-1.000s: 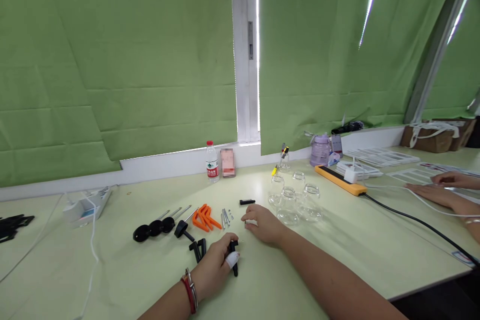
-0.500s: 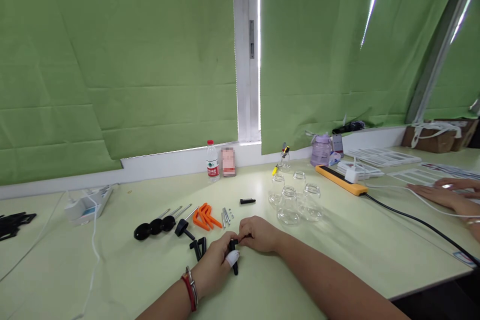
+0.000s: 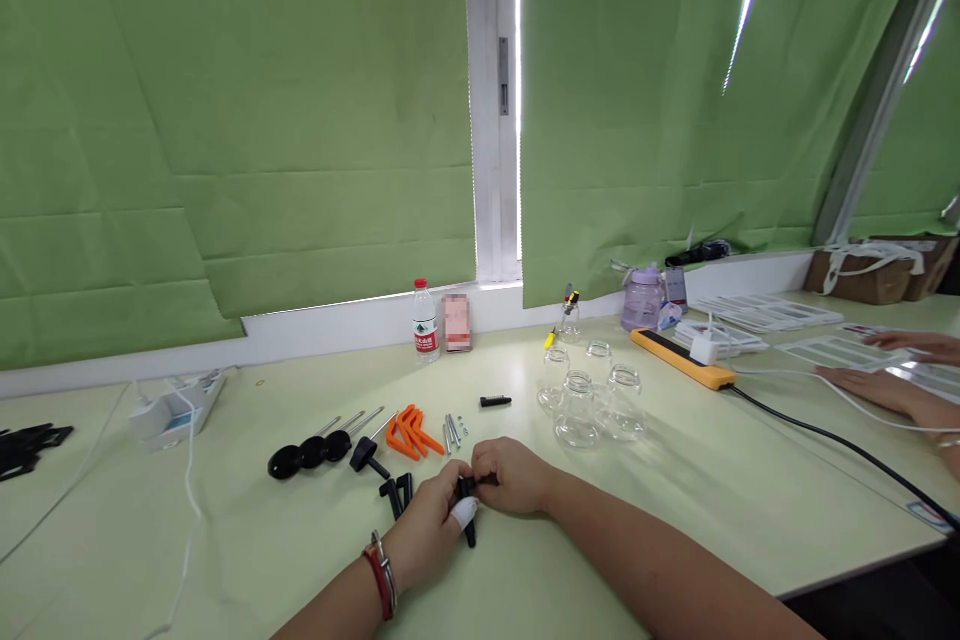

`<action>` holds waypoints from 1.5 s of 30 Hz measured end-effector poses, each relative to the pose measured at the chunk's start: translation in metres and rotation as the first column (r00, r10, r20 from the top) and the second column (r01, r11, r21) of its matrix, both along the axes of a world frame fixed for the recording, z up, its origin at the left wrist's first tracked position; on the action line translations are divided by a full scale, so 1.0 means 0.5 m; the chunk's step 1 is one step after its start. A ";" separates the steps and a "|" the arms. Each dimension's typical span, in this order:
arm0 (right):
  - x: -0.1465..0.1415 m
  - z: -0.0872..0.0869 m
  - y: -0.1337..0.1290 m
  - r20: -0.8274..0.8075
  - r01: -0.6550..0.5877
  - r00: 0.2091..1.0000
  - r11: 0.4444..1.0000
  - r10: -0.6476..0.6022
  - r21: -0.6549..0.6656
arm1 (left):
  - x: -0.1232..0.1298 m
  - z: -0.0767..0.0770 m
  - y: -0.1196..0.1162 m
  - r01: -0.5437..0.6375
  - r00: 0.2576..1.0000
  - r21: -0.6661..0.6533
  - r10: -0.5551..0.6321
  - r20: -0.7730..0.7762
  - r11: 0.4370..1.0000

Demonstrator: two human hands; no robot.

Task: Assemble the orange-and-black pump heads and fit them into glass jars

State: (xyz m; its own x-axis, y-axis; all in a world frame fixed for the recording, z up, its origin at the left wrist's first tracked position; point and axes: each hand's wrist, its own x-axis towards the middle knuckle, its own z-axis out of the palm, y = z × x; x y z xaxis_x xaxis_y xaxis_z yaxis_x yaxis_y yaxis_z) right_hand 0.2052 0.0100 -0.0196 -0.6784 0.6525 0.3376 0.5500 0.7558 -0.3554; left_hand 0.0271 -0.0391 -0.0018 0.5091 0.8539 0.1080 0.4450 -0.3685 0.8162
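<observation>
My left hand (image 3: 431,525), a white wrap on its thumb, is closed around a black plastic handle-like part (image 3: 469,532) just above the table. Against the part's upper end my right hand (image 3: 514,476) is pinched; its fingertips hide whatever they hold. Two similar black parts (image 3: 391,498) lie left of my left hand. Nearby are an orange bent piece (image 3: 411,435) among others like it, several metal screws (image 3: 452,433) with small nuts, and a ribbed black piece (image 3: 495,402). Black round-headed pieces with metal rods (image 3: 311,453) lie farther left.
Several clear glass jars (image 3: 577,415) stand right of my hands. Behind are a water bottle (image 3: 425,325) and an orange power strip (image 3: 682,360) with a black cable. A white power strip (image 3: 176,410) is at left. Another person's hands (image 3: 870,388) rest over sheets at far right.
My right hand has shifted slightly left, closer against the black part, which stays in my left hand. The other person's far hand has moved up and away from the near one.
</observation>
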 end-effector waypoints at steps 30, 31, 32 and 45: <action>-0.058 0.018 -0.023 0.021 0.104 0.994 0.994 -0.104 -0.016 | -0.055 0.022 0.042 -0.451 0.716 -0.150 0.457 0.527 0.880; -0.067 0.018 -0.020 0.033 0.112 0.993 0.994 -0.111 -0.018 | -0.055 0.021 0.043 -0.453 0.719 -0.143 0.455 0.526 0.880; -0.076 0.016 -0.015 0.043 0.120 0.992 0.993 -0.119 -0.023 | -0.055 0.020 0.042 -0.454 0.722 -0.134 0.452 0.524 0.881; -0.095 0.008 0.001 0.021 0.116 0.993 0.991 -0.114 -0.071 | -0.051 0.017 0.034 -0.404 0.785 -0.111 0.407 0.467 0.908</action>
